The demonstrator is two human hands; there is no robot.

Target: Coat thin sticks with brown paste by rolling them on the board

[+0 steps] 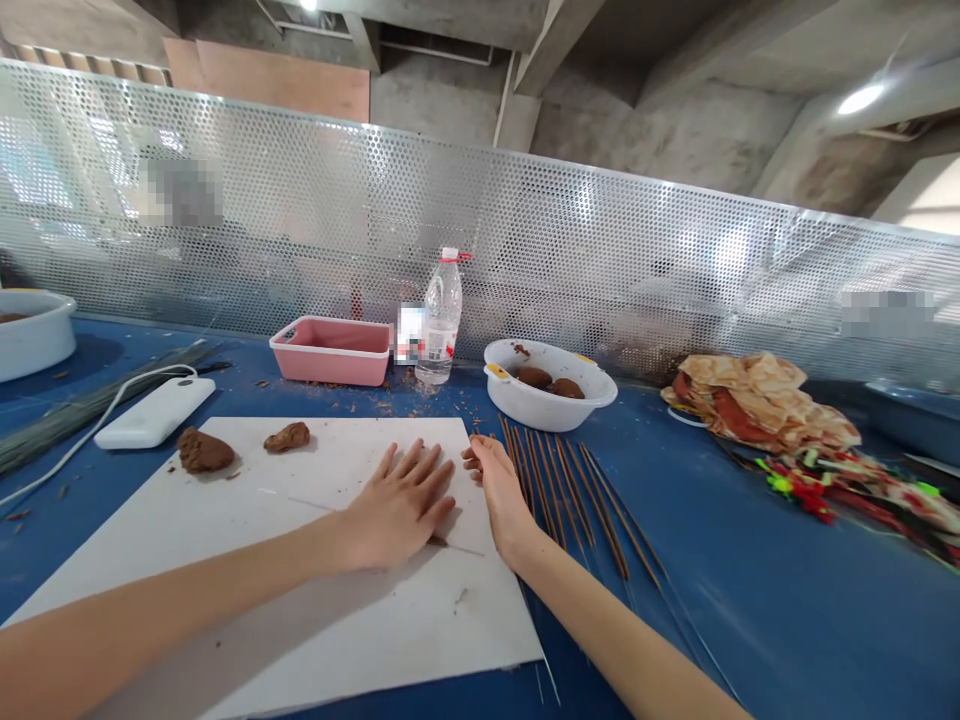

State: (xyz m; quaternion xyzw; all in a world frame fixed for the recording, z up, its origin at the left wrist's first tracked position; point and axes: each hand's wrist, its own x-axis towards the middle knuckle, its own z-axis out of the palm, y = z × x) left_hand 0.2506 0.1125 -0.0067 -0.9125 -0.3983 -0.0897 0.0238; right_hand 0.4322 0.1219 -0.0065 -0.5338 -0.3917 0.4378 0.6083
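Observation:
My left hand (403,508) lies flat on a white board (315,620), its fingers spread. Under its palm runs a thin stick; a bit of brown clay (438,541) shows beside the thumb, and the rest is hidden. At the board's right edge is my right hand (501,492), fingers curled in; what they hold, if anything, cannot be made out. Just right of it, several clay-coated sticks (570,490) lie side by side on the blue table. Two brown clay lumps, a larger one (204,451) and a smaller one (288,437), rest on the board's far left.
Behind the board stand a pink basket (330,370), a water bottle (441,325) and a white basin (551,405) with clay lumps. A white power bank (156,412) with a cable lies left. Crumpled paper (757,395) sits right. A perforated metal screen (525,250) borders the table.

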